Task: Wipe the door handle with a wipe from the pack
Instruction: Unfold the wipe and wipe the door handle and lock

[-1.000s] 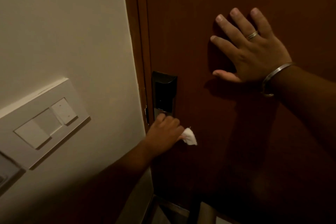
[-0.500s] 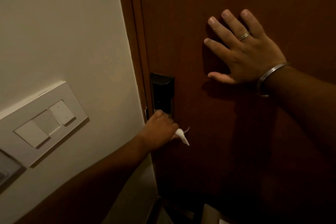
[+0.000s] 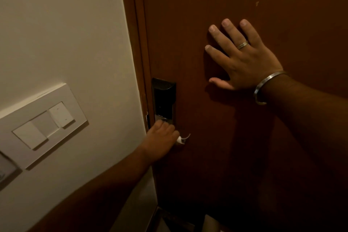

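A dark brown door (image 3: 244,156) fills the right of the view. A black lock plate (image 3: 163,98) sits near its left edge. Just below the plate, my left hand (image 3: 161,140) is closed around the handle, which is hidden under my fingers. A small white wipe (image 3: 181,139) pokes out from the right side of that fist. My right hand (image 3: 243,58) lies flat on the door with fingers spread, above and to the right of the lock. It wears a ring and a metal bangle. The wipe pack is out of view.
A cream wall (image 3: 66,34) stands on the left with a white switch panel (image 3: 41,126) on it. The brown door frame (image 3: 137,43) runs between wall and door. Something pale shows at the floor by the bottom edge (image 3: 211,222).
My left hand has shifted slightly along the handle, and less of the wipe now sticks out of the fist. My right hand stays pressed on the door.
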A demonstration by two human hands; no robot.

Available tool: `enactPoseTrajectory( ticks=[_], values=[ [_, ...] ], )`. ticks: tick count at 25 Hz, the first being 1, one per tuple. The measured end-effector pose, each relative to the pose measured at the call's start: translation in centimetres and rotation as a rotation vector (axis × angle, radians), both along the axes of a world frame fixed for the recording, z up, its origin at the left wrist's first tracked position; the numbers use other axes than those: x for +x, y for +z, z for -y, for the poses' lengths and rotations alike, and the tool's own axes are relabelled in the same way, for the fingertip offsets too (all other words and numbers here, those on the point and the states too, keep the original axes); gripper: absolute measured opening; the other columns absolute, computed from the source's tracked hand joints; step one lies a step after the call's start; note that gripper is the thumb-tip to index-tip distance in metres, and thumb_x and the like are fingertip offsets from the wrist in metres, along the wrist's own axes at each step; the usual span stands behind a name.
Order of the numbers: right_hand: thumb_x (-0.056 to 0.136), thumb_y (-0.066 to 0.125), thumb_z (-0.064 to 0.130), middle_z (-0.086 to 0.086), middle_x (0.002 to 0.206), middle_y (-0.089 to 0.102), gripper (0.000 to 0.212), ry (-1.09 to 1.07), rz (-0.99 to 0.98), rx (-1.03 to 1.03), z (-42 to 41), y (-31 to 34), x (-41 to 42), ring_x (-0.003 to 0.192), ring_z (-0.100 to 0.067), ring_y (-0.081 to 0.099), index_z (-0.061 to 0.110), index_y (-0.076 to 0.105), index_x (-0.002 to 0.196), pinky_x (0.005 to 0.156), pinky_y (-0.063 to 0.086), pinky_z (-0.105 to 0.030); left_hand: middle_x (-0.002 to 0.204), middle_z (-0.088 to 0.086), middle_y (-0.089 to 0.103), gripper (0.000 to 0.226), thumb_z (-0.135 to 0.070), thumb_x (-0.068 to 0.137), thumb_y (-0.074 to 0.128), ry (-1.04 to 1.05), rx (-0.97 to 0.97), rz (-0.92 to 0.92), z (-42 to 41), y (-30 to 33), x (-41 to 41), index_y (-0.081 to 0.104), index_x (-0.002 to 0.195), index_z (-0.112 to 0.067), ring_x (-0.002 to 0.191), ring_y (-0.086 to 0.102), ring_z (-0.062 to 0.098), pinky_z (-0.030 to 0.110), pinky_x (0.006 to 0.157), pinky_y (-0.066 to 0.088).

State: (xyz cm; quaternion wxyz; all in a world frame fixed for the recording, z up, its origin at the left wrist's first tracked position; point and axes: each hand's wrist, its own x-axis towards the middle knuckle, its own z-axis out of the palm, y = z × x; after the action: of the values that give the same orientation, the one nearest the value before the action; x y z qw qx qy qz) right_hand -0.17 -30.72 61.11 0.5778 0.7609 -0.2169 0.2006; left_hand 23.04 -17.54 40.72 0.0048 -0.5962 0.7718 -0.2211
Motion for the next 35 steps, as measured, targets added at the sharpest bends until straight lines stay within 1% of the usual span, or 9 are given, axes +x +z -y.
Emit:
enactPoseTrajectory(
  ticks=[4, 10, 16, 20, 24, 26, 29, 31, 35],
  values=[
    [0.09, 0.025, 0.073, -0.022, 0.163, 0.019, 0.085, 0.003, -0.003, -0.007, 0.1, 0.1, -0.1, 0.149, -0.044, 0.022, 0.013, 0.037, 0.149, 0.119, 0.015, -0.059, 0.1, 0.006, 0.063, 0.026, -0.035, 0.086, 0.064, 0.042, 0.032, -0.223, 0.2, -2.0, -4.0, 0.053, 0.103, -0.018, 0.091, 0.057, 0.024, 0.041, 0.087, 0.041],
    [0.09, 0.027, 0.073, -0.022, 0.163, 0.02, 0.085, 0.001, -0.009, -0.016, 0.1, 0.0, 0.0, 0.149, -0.045, 0.023, 0.013, 0.038, 0.149, 0.119, 0.015, -0.059, 0.116, 0.012, 0.063, 0.028, -0.018, 0.074, 0.071, 0.024, -0.136, -0.06, -0.9, -0.6, 3.9, 0.064, 0.101, -0.018, 0.107, 0.057, 0.031, 0.041, 0.086, 0.03],
    [0.089, 0.029, 0.074, -0.021, 0.164, 0.017, 0.086, -0.002, 0.002, 0.008, 0.1, 0.0, -0.1, 0.149, -0.044, 0.02, 0.013, 0.035, 0.15, 0.12, 0.011, -0.058, 0.1, 0.006, 0.069, 0.054, -0.056, 0.092, 0.043, -0.025, 0.088, -0.176, 0.9, -0.8, -3.2, 0.049, 0.125, -0.013, 0.095, 0.063, 0.024, 0.047, 0.097, 0.038],
    [0.089, 0.028, 0.074, -0.022, 0.163, 0.017, 0.086, 0.003, 0.004, 0.015, 0.1, -0.1, 0.0, 0.149, -0.045, 0.02, 0.013, 0.035, 0.15, 0.119, 0.011, -0.059, 0.119, 0.01, 0.065, 0.035, -0.02, 0.085, 0.059, -0.152, -0.067, -0.095, -0.4, -0.8, 2.3, 0.057, 0.119, -0.015, 0.115, 0.057, 0.029, 0.049, 0.103, 0.036],
    [0.089, 0.029, 0.074, -0.022, 0.162, 0.02, 0.086, 0.0, 0.001, -0.021, 0.0, 0.0, 0.0, 0.148, -0.045, 0.023, 0.012, 0.037, 0.149, 0.119, 0.015, -0.06, 0.1, 0.006, 0.066, 0.03, -0.025, 0.081, 0.071, -0.155, 0.001, -0.025, 0.0, 0.3, 4.1, 0.061, 0.109, -0.02, 0.096, 0.06, 0.026, 0.043, 0.086, 0.042],
    [0.089, 0.029, 0.074, -0.022, 0.163, 0.02, 0.086, -0.007, -0.003, -0.024, 0.0, 0.0, 0.1, 0.148, -0.045, 0.023, 0.013, 0.037, 0.149, 0.119, 0.015, -0.06, 0.091, 0.004, 0.068, 0.054, -0.034, 0.081, 0.072, -0.052, 0.074, -0.092, 1.0, -0.2, 0.6, 0.047, 0.126, -0.018, 0.085, 0.062, 0.022, 0.041, 0.083, 0.045],
    [0.089, 0.029, 0.074, -0.022, 0.163, 0.018, 0.087, -0.011, -0.004, -0.009, -0.1, 0.1, 0.0, 0.149, -0.044, 0.021, 0.013, 0.037, 0.15, 0.119, 0.014, -0.059, 0.091, 0.01, 0.069, 0.095, -0.036, 0.081, 0.074, 0.138, 0.084, -0.495, 1.6, -1.5, -4.0, 0.008, 0.145, -0.014, 0.081, 0.064, 0.023, 0.041, 0.082, 0.05],
    [0.089, 0.028, 0.074, -0.022, 0.163, 0.019, 0.087, -0.008, -0.004, -0.018, -0.1, 0.1, -0.1, 0.149, -0.044, 0.022, 0.013, 0.037, 0.15, 0.119, 0.014, -0.059, 0.095, 0.009, 0.069, 0.08, -0.032, 0.085, 0.07, 0.085, 0.095, -0.441, 1.2, -1.3, -3.4, 0.019, 0.144, -0.014, 0.086, 0.064, 0.023, 0.04, 0.086, 0.048],
    [0.09, 0.026, 0.074, -0.023, 0.162, 0.021, 0.086, 0.001, -0.005, -0.038, 0.2, -0.1, 0.0, 0.148, -0.045, 0.025, 0.012, 0.038, 0.148, 0.119, 0.015, -0.059, 0.099, -0.001, 0.069, 0.019, -0.028, 0.083, 0.07, -0.068, -0.041, -0.114, -0.2, 0.6, 3.4, 0.065, 0.101, -0.027, 0.098, 0.062, 0.021, 0.04, 0.089, 0.04]
  ],
)
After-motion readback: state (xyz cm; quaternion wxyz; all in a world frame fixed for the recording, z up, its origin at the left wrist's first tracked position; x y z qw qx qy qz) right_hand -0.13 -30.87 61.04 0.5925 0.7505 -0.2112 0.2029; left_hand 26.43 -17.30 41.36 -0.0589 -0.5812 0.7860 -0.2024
